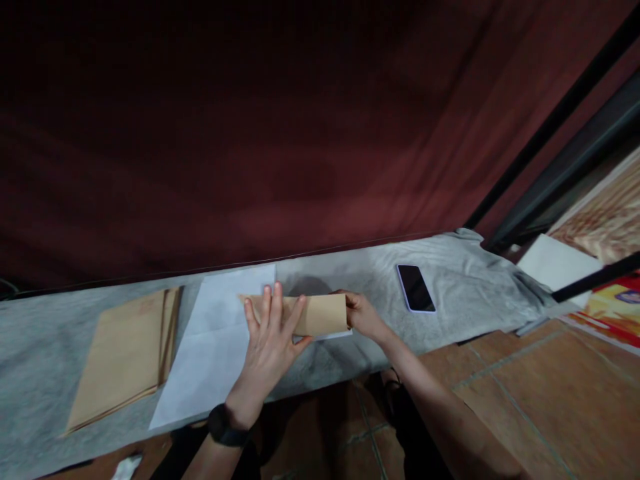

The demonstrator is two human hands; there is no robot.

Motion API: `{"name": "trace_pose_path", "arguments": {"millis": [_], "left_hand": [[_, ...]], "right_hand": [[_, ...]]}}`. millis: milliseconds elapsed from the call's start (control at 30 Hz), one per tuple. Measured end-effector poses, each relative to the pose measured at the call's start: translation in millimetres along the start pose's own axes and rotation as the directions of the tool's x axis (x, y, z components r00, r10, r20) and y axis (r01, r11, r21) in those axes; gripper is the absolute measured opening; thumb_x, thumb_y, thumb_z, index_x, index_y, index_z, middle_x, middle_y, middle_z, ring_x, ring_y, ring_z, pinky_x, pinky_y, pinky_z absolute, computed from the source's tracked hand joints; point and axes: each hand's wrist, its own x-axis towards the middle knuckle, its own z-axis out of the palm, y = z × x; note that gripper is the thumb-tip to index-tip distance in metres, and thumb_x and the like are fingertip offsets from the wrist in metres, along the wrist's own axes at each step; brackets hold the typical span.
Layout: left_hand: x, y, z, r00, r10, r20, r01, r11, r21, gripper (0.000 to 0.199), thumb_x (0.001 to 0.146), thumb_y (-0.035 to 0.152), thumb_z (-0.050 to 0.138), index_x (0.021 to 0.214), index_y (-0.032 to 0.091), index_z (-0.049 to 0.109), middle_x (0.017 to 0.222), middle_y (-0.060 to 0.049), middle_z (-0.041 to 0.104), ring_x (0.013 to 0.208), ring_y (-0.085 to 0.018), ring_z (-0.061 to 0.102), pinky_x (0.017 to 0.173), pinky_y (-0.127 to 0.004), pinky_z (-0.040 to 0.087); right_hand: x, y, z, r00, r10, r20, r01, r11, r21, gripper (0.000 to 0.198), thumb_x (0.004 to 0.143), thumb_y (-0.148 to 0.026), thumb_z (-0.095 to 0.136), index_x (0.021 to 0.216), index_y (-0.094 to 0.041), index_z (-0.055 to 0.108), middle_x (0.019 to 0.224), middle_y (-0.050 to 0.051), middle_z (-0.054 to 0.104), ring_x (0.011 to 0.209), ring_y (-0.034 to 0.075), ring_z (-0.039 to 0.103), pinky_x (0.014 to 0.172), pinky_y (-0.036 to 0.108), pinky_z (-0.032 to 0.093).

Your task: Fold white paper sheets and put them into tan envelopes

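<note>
While the left hand (pixel 270 341) rests with fingers spread apart on its left part, the folded brown paper (pixel 324 315) lies at the frame's lower centre, long axis running left to right, its right end pinched in the right hand (pixel 365 316); both hands touch it, neither nearer. Faint reddish marking on the brown paper stack (pixel 123 353), lower left, is illegible. The phone (pixel 417 289), right of centre, shows no brand. Any lettering on the red-and-yellow print (pixel 613 310), right edge, cannot be read.
</note>
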Motion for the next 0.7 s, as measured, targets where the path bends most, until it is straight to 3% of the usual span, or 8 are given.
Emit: {"name": "trace_pose_path", "arguments": {"millis": [133, 333, 533, 700], "left_hand": [[0.2, -3.9, 2.6, 0.996, 0.011, 0.088, -0.014, 0.999, 0.032, 0.11, 0.065, 0.06, 0.084, 0.155, 0.024, 0.035, 0.167, -0.023, 0.015, 0.152, -0.046, 0.018, 0.118, -0.072, 0.004], [1.4, -1.3, -2.9, 0.993, 0.065, 0.098, -0.066, 0.998, 0.001, 0.101, 0.071, 0.055, 0.081, 0.155, 0.025, 0.035, 0.165, -0.022, 0.023, 0.151, -0.044, 0.023, 0.12, -0.07, 0.009], [5.3, 2.8, -1.2, 0.989, 0.03, 0.146, -0.04, 0.997, 0.063, 0.09, 0.076, 0.04, 0.076, 0.155, 0.022, 0.036, 0.151, -0.022, 0.043, 0.14, -0.042, 0.041, 0.12, -0.066, 0.015], [4.2, -0.1, 7.0, 0.985, 0.034, 0.171, -0.047, 0.996, 0.07, 0.093, 0.075, 0.033, 0.074, 0.157, 0.019, 0.031, 0.144, -0.022, 0.049, 0.135, -0.039, 0.046, 0.121, -0.064, 0.015]], "right_hand": [[-6.0, 0.3, -0.7, 0.997, 0.062, 0.047, -0.064, 0.997, 0.036, 0.02, 0.077, -0.032, 0.062, 0.088, -0.018, 0.072, 0.072, -0.002, 0.067, 0.066, 0.013, 0.059, 0.06, 0.022, 0.045], [-8.8, 2.1, -4.9, 0.996, 0.05, 0.068, -0.057, 0.994, 0.092, 0.025, 0.08, -0.038, 0.068, 0.097, -0.021, 0.072, 0.078, -0.001, 0.071, 0.077, 0.018, 0.066, 0.068, 0.027, 0.05], [-2.8, 20.8, -15.0, 0.997, 0.021, -0.076, -0.024, 0.999, -0.04, 0.025, 0.08, -0.036, 0.066, 0.1, -0.022, 0.07, 0.087, 0.001, 0.072, 0.08, 0.018, 0.066, 0.073, 0.028, 0.051], [-4.1, 20.1, -23.8, 0.984, -0.027, -0.174, 0.007, 0.993, -0.115, 0.024, 0.083, -0.034, 0.064, 0.103, -0.021, 0.066, 0.091, 0.001, 0.07, 0.083, 0.017, 0.064, 0.074, 0.027, 0.052]]}}
